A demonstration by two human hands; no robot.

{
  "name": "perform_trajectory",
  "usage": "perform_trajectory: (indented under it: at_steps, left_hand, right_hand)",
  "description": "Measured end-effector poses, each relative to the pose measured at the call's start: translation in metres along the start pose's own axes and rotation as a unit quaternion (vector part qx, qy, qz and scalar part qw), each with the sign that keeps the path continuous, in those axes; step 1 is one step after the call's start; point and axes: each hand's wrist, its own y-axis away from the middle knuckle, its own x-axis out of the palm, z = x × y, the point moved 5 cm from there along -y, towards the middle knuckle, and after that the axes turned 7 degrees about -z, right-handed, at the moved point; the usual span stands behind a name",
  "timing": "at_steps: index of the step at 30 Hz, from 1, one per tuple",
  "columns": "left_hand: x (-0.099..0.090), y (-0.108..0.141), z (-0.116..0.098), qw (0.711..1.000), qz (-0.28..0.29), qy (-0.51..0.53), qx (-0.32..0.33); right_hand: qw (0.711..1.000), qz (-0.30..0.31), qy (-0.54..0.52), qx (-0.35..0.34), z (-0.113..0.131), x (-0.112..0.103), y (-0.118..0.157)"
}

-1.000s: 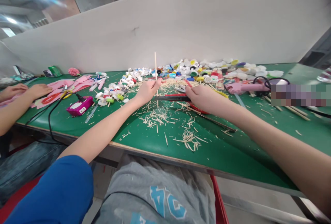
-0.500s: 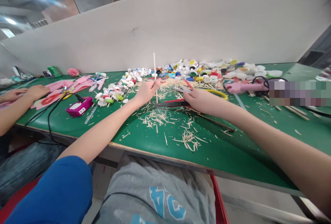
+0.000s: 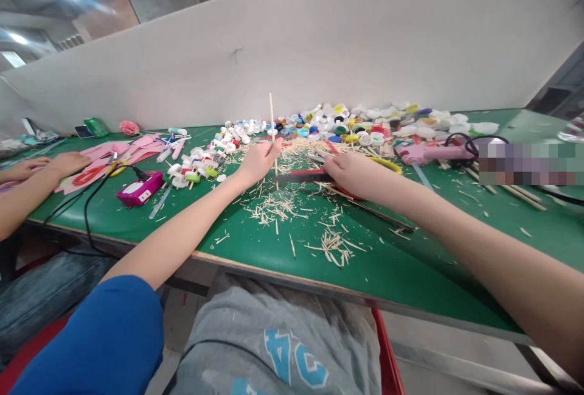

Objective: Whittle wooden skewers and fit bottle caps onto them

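My left hand (image 3: 259, 160) is closed around a thin wooden stick (image 3: 271, 116), held nearly upright. The stick's lower end shows beneath my fingers, above the green tabletop (image 3: 264, 255). My right hand (image 3: 349, 171) grips what looks like a red utility knife (image 3: 305, 174) with a dark blade. Its blurred blade points left, against or very close to the stick's lower part; contact is hard to tell. Wood shavings (image 3: 274, 209) lie below both hands, with another small heap (image 3: 335, 248) nearer the table's front edge.
Many coloured bottle caps (image 3: 337, 130) are piled behind my hands; caps on short sticks (image 3: 194, 170) lie left. A purple box (image 3: 140, 189) with a black cable, pink pieces (image 3: 143, 145) and another person's hand (image 3: 68, 164) are farther left. A pink glue gun (image 3: 429, 154) lies right.
The knife has risen slightly and tilted along the stick, and its blade is now blurred. My right hand has shifted up a little. My left hand and the stick have hardly moved.
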Motion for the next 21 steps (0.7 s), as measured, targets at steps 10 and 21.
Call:
perform_trajectory:
  at_steps: [10,21]
  left_hand:
    - [-0.001,0.001,-0.003,1.000,0.004,-0.003,0.008]
    - [0.000,0.001,-0.001,1.000,0.003,0.002,0.006]
  right_hand:
    - [1.000,0.002,0.003,0.014,0.008,-0.014,0.003]
    - [0.996,0.008,0.054,-0.069,0.006,0.004,0.004]
